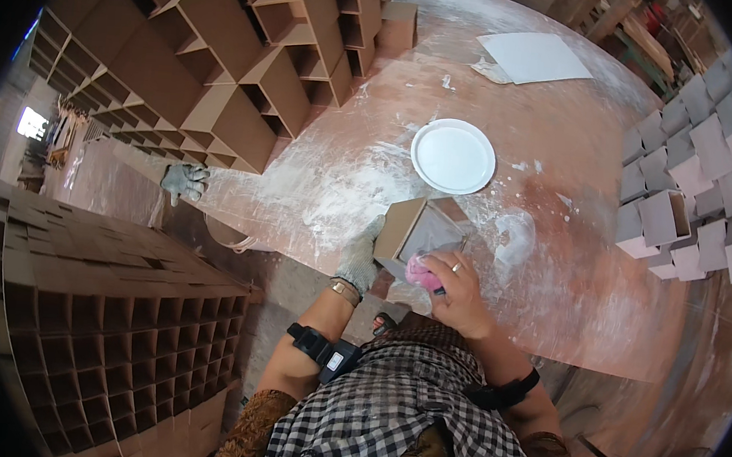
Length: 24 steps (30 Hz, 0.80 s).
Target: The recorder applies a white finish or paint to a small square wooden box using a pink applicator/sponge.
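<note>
My gloved left hand [362,258] is clamped on the brown box [398,228]. My bare right hand [461,298] grips a pink wad [422,272] beside it. Beyond both hands lies a white plate [453,156].

The big table [566,304] has soft, bright light on it; a small opening [32,122] far off on the left glows so white that I can't see into it; the round plate [452,156] and the flat sheet [536,58] are very bright, almost plain white; the holes in the low stack of boxes [121,338] are dark with shadow; black fills the corners around the round view; near the rim, straight things bend and small things look smudgy; the middle, with the held box [400,225], is clearer.
</note>
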Each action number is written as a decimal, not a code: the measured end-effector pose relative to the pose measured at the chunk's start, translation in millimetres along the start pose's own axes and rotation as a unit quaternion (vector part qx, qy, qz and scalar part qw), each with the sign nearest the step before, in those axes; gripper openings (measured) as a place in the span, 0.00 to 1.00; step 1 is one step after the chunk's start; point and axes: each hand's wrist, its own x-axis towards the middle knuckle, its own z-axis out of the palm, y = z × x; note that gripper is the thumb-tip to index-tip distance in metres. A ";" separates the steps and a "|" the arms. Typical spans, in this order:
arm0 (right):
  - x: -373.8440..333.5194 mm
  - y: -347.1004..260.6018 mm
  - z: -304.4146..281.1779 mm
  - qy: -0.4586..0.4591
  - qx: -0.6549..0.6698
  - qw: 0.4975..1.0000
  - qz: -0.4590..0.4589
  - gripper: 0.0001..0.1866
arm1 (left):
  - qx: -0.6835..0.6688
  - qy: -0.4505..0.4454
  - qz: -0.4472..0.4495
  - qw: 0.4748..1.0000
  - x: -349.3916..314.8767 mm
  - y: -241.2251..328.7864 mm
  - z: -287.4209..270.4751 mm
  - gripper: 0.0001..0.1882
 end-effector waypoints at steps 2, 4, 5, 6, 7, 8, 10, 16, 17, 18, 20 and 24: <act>-11.8 -3.3 -5.2 -0.031 -0.028 0.999 0.014 0.25 | -0.006 -0.005 -0.004 1.000 4.5 -1.5 -7.5 0.16; -40.7 15.9 -15.8 -0.009 -0.064 0.997 0.030 0.25 | -0.027 0.002 -0.022 0.999 10.2 -5.3 -16.6 0.18; -53.9 28.6 -20.5 0.002 -0.084 0.996 0.038 0.25 | -0.044 -0.027 -0.039 0.998 9.4 -4.6 -18.0 0.19; -64.3 40.8 -22.8 0.030 -0.099 0.992 0.065 0.24 | -0.061 -0.056 -0.056 0.995 7.3 -2.2 -19.3 0.19; -68.5 48.4 -23.8 0.058 -0.111 0.988 0.090 0.23 | -0.079 -0.081 -0.070 0.991 4.8 -1.5 -20.3 0.20; -72.1 53.1 -24.0 0.085 -0.122 0.982 0.115 0.22 | -0.047 -0.060 -0.048 0.996 3.4 -4.1 -20.1 0.21; -56.5 59.9 -23.5 0.133 -0.061 0.978 0.148 0.20 | -0.047 -0.074 -0.049 0.995 5.2 -8.6 -23.9 0.20; 5.8 65.3 3.9 0.148 -0.038 0.976 0.158 0.19 | -0.098 -0.073 -0.073 0.990 -20.7 -3.7 -4.0 0.21; 5.8 66.7 7.8 0.154 -0.043 0.974 0.163 0.19 | -0.094 -0.072 -0.067 0.991 -19.6 -4.5 -5.5 0.22; -0.1 62.8 6.2 0.122 -0.052 0.981 0.144 0.18 | -0.089 -0.078 -0.068 0.991 -18.7 -4.5 -5.8 0.21; -26.2 41.3 3.5 0.053 -0.067 0.991 0.107 0.17 | -0.084 -0.086 -0.070 0.990 -20.3 -4.0 -7.3 0.21; -52.3 7.6 4.5 0.048 -0.002 0.997 0.053 0.16 | -0.057 -0.042 -0.075 0.995 -26.9 0.0 4.0 0.22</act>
